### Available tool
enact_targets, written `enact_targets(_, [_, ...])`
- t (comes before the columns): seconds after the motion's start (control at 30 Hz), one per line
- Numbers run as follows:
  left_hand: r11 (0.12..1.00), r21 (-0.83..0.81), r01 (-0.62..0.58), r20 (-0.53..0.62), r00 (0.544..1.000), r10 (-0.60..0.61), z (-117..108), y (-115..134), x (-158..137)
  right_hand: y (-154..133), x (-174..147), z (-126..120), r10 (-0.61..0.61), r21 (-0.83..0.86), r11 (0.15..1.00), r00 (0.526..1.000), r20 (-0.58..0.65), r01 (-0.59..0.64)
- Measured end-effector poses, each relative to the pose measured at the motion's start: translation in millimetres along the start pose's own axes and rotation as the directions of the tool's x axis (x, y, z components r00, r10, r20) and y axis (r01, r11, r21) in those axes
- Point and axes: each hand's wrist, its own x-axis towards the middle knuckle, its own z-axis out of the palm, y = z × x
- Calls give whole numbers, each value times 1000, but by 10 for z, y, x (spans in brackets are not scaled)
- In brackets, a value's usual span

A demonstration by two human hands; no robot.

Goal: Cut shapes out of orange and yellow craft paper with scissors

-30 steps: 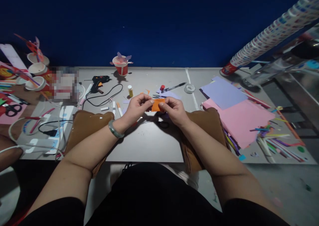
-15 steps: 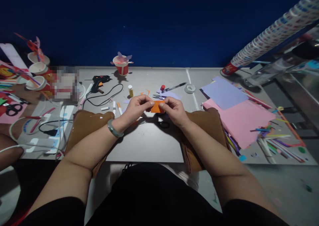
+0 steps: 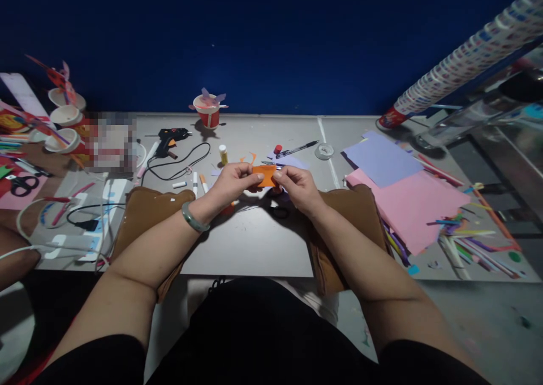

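Observation:
Between my two hands is a small piece of orange paper [image 3: 266, 176], held above the table. My left hand [image 3: 237, 180] pinches its left end, thumb on top. At the opposite end, the thumb and fingers of my right hand [image 3: 299, 186] are closed on it. Scissors [image 3: 279, 211] lie beneath, their blades and middle partly covered by the paper and hands. Orange scraps [image 3: 253, 158] and a purple paper scrap [image 3: 292, 161] lie just beyond. A black pen [image 3: 299, 148] and a small red cap [image 3: 278, 148] are close by.
Behind my left hand are a glue gun [image 3: 168, 142] with its cord and a decorated paper cup [image 3: 208, 113]. Purple paper [image 3: 382, 158] and pink paper [image 3: 424, 204] lie at the right, near a tall cup stack [image 3: 458, 57]. A power strip [image 3: 104, 215] is on the left.
The orange paper has shifted slightly left and up, and it shows a little more of its face. Both hands keep hold of it.

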Motion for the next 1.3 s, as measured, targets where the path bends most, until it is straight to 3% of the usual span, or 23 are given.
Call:
enact_targets(0.1, [997,-68,-20,-78,997,14,-46,61,16,-41,13,-85,3,-360,932,993,119,40])
enact_targets(0.17, [993,-112,-33,-116,993,20,-65,98,24,-74,11,-136,17,-617,775,972,236,136])
enact_targets(0.23, [990,-136,-45,-141,990,26,-74,123,30,-105,-1,-164,82,-766,604,939,334,220])
enact_targets(0.37, [989,-134,-57,-179,983,32,-75,141,37,-129,-30,-146,251,-874,393,880,402,287])
enact_targets(0.5, [992,-104,-74,-199,979,52,-81,151,36,-106,-36,-117,287,-884,340,860,422,320])
enact_targets(0.77, [985,-76,-156,-264,956,131,-131,164,57,-117,-36,-153,163,-859,374,887,432,349])
enact_targets(0.87, [973,-102,-207,-307,937,167,-144,192,66,-146,-46,-181,115,-863,445,941,318,238])
enact_targets(0.97, [967,-117,-227,-331,927,178,-146,225,64,-131,-45,-224,46,-791,608,993,110,60])
enact_targets(1.03, [962,-137,-238,-341,923,180,-142,240,61,-110,-24,-258,-36,-636,771,997,-69,-16])
enact_targets(1.1, [955,-159,-249,-349,919,181,-135,247,58,-98,15,-284,-86,-376,926,962,-258,-18])
enact_targets(1.17, [951,-170,-258,-354,917,185,-131,248,55,-97,61,-286,-37,-59,998,930,-366,17])
enact_targets(1.23, [951,-169,-257,-352,917,185,-130,243,52,-90,92,-249,65,185,983,942,-331,-3])
enact_targets(1.3, [952,-169,-256,-349,918,185,-133,234,49,-62,88,-172,140,279,957,967,-213,-77])
